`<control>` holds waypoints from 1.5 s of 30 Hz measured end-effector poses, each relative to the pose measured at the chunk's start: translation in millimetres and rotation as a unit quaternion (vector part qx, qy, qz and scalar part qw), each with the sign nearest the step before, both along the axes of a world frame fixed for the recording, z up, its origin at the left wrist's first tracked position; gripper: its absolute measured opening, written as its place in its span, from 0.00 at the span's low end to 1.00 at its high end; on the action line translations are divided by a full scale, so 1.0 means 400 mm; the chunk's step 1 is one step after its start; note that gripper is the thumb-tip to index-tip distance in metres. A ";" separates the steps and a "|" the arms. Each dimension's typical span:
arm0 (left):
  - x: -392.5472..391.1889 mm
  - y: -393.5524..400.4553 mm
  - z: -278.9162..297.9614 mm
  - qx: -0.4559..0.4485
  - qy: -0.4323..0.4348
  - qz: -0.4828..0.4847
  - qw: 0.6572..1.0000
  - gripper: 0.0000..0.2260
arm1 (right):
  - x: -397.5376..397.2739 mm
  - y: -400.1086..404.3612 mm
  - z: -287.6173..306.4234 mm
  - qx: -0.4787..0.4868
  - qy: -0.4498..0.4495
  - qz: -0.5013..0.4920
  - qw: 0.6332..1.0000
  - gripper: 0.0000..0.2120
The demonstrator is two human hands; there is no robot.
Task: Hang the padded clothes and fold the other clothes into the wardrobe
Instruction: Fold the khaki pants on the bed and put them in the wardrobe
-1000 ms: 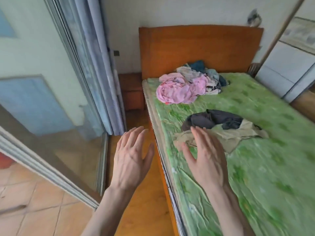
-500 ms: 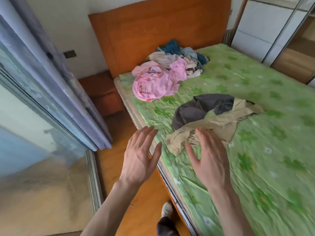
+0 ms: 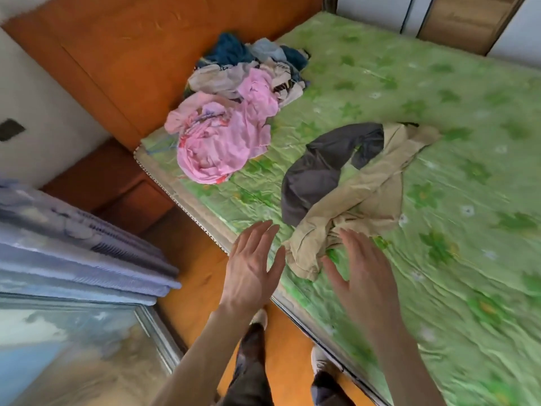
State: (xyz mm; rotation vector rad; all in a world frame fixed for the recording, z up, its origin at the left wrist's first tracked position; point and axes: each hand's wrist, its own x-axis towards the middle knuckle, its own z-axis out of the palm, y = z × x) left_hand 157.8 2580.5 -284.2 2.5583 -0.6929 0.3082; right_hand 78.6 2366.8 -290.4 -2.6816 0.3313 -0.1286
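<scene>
both hands empty, fingers straight: left hand (image 3: 251,268) over bed (image 3: 468,259) edge, right hand (image 3: 363,276) nearer, just short of beige garment (image 3: 363,200). garment crumpled on bed with grey garment (image 3: 319,168), long axis running up-right away from hands.

A green flower-patterned bed cover (image 3: 439,273) is filling the right of the frame. An orange wooden headboard (image 3: 146,54) is standing at the upper left, and pale blue curtains (image 3: 73,244) are hanging at the left edge.
</scene>
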 end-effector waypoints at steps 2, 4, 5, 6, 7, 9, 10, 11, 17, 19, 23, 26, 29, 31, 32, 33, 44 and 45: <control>0.069 0.007 -0.050 -0.006 0.011 -0.030 0.999 0.17 | 0.045 0.012 -0.031 0.013 0.009 -0.040 0.999 0.32; 0.135 0.019 -0.108 -0.010 0.029 -0.061 0.998 0.17 | 0.082 0.028 -0.070 0.030 0.011 -0.085 0.996 0.31; 0.169 0.025 -0.140 -0.012 0.040 -0.077 0.996 0.17 | 0.098 0.039 -0.093 0.038 0.014 -0.107 0.993 0.31; 0.204 0.032 -0.174 -0.014 0.053 -0.092 0.994 0.17 | 0.113 0.050 -0.119 0.047 0.017 -0.128 0.990 0.32; 0.238 0.037 -0.210 -0.013 0.066 -0.104 0.992 0.17 | 0.128 0.060 -0.147 0.057 0.023 -0.147 0.987 0.31; 0.301 0.041 -0.285 -0.008 0.090 -0.116 0.989 0.18 | 0.154 0.082 -0.213 0.074 0.040 -0.180 0.980 0.30; 0.329 0.039 -0.326 -0.008 0.099 -0.123 0.987 0.19 | 0.164 0.092 -0.250 0.081 0.053 -0.195 0.976 0.30; 0.352 0.034 -0.370 -0.011 0.106 -0.130 0.986 0.19 | 0.172 0.101 -0.287 0.087 0.068 -0.208 0.972 0.29; 0.391 -0.012 -0.622 -0.006 0.198 -0.156 0.968 0.17 | 0.211 0.125 -0.491 0.123 0.148 -0.257 0.947 0.26; 0.388 -0.019 -0.708 0.008 0.268 -0.142 0.953 0.17 | 0.232 0.125 -0.563 0.159 0.176 -0.281 0.930 0.27; 0.402 -0.023 -0.851 0.059 0.326 -0.127 0.935 0.19 | 0.272 0.124 -0.707 0.242 0.226 -0.318 0.889 0.31; 0.419 -0.027 -0.928 0.103 0.329 -0.133 0.929 0.19 | 0.287 0.137 -0.794 0.318 0.231 -0.352 0.850 0.34; 0.434 -0.043 -0.976 0.118 0.353 -0.141 0.918 0.18 | 0.300 0.161 -0.853 0.392 0.183 -0.400 0.808 0.33; 0.448 -0.058 -0.994 0.086 0.375 -0.139 0.912 0.13 | 0.306 0.170 -0.877 0.407 0.147 -0.429 0.793 0.31; 0.456 -0.069 -0.996 0.064 0.394 -0.125 0.908 0.10 | 0.308 0.170 -0.879 0.420 0.132 -0.449 0.778 0.29; 0.466 -0.080 -0.994 0.040 0.421 -0.106 0.900 0.07 | 0.313 0.169 -0.876 0.440 0.119 -0.470 0.756 0.27; 0.514 -0.098 -0.759 0.084 0.521 -0.078 0.846 0.05 | 0.278 0.108 -0.666 0.417 0.055 -0.533 0.734 0.19; 0.516 -0.102 -0.712 0.089 0.518 -0.079 0.847 0.06 | 0.269 0.098 -0.630 0.414 0.051 -0.539 0.731 0.19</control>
